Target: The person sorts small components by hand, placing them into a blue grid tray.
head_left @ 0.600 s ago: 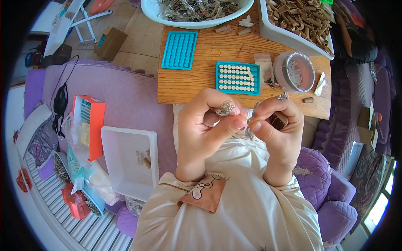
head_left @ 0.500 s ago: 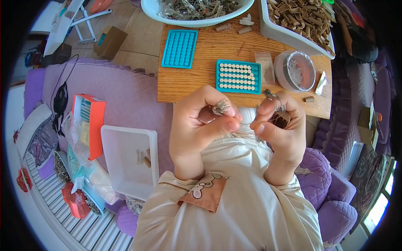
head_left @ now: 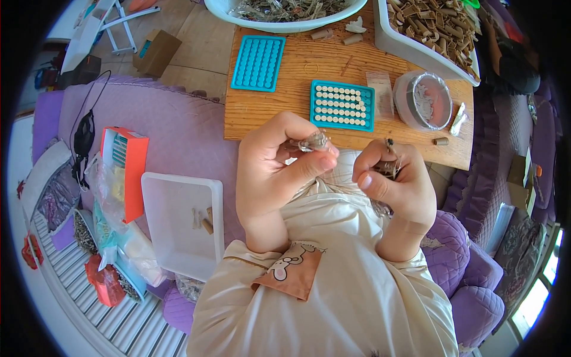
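Above my lap, my left hand is closed, thumb and fingers pinching a small brownish piece in crinkled clear film. My right hand curls round a dark brown piece with shiny clear bits; its exact kind is hidden by the fingers. The hands are a short way apart. Just beyond them on the wooden table lies a teal tray with rows of small round cream pieces, a few of its holes at the right unfilled. A second teal tray, its hollows without pieces, lies farther left.
A pale basin of wrapped bundles and a white bin of brown tube pieces stand at the far edge. A clear tub holds whitish bits. On the purple sofa to the left are a white bin and an orange box.
My hands have moved slightly apart; the left has tilted its piece sideways. The brown piece in the right hand is now more enclosed by the fingers. The whole view has shifted a little.
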Tool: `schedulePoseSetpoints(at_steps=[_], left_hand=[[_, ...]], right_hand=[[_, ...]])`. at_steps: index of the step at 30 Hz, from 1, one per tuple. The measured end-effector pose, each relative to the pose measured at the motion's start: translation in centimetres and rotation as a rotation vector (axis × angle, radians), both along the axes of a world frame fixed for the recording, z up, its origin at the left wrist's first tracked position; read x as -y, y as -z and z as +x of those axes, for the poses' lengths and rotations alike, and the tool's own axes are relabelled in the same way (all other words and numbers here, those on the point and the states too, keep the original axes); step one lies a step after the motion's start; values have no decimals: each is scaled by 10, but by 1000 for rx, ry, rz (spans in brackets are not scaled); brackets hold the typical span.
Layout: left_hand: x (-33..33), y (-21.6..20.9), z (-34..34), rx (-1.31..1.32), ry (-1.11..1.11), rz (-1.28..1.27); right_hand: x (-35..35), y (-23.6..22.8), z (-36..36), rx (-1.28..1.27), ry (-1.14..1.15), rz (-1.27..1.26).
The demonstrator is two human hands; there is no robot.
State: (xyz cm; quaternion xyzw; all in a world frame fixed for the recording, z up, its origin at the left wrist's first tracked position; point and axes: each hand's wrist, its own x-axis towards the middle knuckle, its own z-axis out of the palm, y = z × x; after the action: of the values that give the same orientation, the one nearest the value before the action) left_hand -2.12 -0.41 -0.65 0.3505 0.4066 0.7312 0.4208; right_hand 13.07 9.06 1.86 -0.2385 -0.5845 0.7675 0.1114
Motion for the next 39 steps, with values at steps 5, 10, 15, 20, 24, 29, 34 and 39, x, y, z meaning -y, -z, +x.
schedulePoseSetpoints(at_steps=[5,10,15,20,24,29,34,39], left_hand=[[-4,-3,5,-54,-158,-95],[-6,-4,8,-110,-245,-43],[-3,-4,7,-164,-359,-5],[-3,-1,4,-120,-329,156],[-2,-5,9,-133,-297,73],[-3,-6,16,-214,-289,4],[-3,-5,12,-131,-269,44],[-2,-6,10,-27,-208,141]], right_hand=[[6,3,-3,-83,185,-53],[3,11,-6,-167,294,-168],[-1,17,-7,-206,377,-258],[1,15,-11,-205,431,-210],[9,8,-16,-73,508,56],[16,3,-23,4,509,290],[11,10,-18,12,541,337],[8,14,-18,41,533,378]])
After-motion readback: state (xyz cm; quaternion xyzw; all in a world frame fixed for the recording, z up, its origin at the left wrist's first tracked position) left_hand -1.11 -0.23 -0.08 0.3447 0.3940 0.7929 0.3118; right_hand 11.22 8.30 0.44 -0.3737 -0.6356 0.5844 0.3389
